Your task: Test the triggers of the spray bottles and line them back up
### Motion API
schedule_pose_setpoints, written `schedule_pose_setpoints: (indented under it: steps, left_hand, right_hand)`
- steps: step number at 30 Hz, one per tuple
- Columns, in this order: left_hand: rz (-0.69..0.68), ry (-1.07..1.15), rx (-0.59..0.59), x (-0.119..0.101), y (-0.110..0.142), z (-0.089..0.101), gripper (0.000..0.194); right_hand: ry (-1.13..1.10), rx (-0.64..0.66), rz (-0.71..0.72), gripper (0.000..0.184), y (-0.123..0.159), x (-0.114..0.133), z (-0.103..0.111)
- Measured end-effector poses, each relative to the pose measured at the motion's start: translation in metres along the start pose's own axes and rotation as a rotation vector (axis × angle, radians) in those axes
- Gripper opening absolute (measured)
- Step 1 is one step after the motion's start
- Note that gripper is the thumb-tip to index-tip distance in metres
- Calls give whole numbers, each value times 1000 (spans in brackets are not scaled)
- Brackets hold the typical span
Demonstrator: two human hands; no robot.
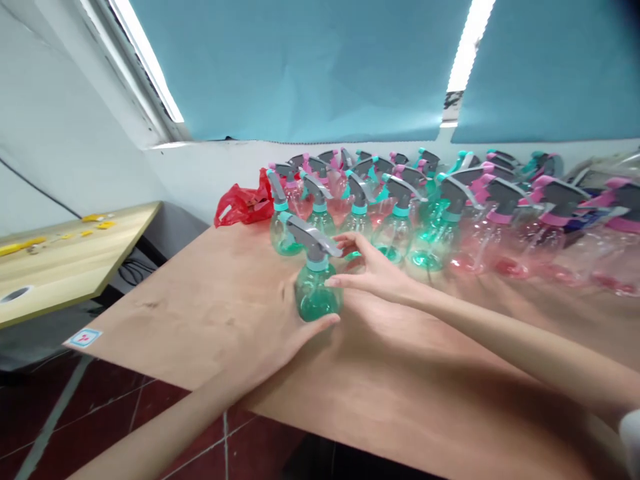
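A round green spray bottle (319, 300) with a grey trigger head and a turquoise collar stands upright in front of the others. My left hand (283, 327) curls around its lower left side, thumb across the front; the other fingers are blurred and partly behind it. At its right side is my right hand (367, 270), fingers spread and thumb tip close to the bottle wall; whether it touches I cannot tell. Just behind stands a row of similar green bottles (395, 233). Clear bottles with pink collars (500, 227) and pinkish contents continue to the right.
The bottles stand on a wooden table (200, 300) against a wall with blue covering (310, 73). A red plastic bag (245, 200) lies at the back left. Beyond a gap, another table (75, 247) holds yellow pieces. A sticker (84, 338) marks the left corner.
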State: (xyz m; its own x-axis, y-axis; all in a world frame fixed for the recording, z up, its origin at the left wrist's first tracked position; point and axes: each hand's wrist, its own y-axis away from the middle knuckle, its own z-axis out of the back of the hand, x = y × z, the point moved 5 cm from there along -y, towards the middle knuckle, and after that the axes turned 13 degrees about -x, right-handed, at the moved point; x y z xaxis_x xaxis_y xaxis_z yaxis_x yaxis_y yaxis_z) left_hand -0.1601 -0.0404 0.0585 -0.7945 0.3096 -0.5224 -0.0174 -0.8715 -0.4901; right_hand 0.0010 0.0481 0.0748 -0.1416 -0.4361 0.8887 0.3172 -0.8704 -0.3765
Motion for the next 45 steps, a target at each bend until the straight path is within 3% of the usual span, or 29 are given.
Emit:
schedule_pose_setpoints:
  steps: [5,7,10,14,20,26,30,34,41,45]
  left_hand:
    - [-7,135,50,-40,-5,-60,85]
    - [-23,166,82,-56,-9,-88,92]
    - [-42,282,141,-83,-15,-122,86]
    - [-175,426,178,-118,-20,-149,93]
    - [-66,333,303,-136,-24,-188,95]
    - [-220,382,388,-146,-27,-194,95]
    - [-321,275,443,-136,-34,-187,73]
    - [-414,138,426,-121,-43,-183,66]
    - [-436,-2,418,-111,-46,-188,60]
    - [-444,-10,417,-112,-44,-189,56]
  right_hand:
    - [-28,-61,17,82,26,7,47]
    - [24,-103,38,73,34,7,67]
    - [79,-194,50,52,46,5,97]
    - [85,-320,39,41,62,-2,137]
    - [115,-344,39,43,78,-10,177]
    - [57,-344,87,46,81,-10,196]
    - [48,-320,57,41,80,-15,201]
    - [61,-296,30,40,76,-15,202]
    - [117,-281,-2,39,72,-14,202]
    - [119,-277,23,24,74,-13,202]
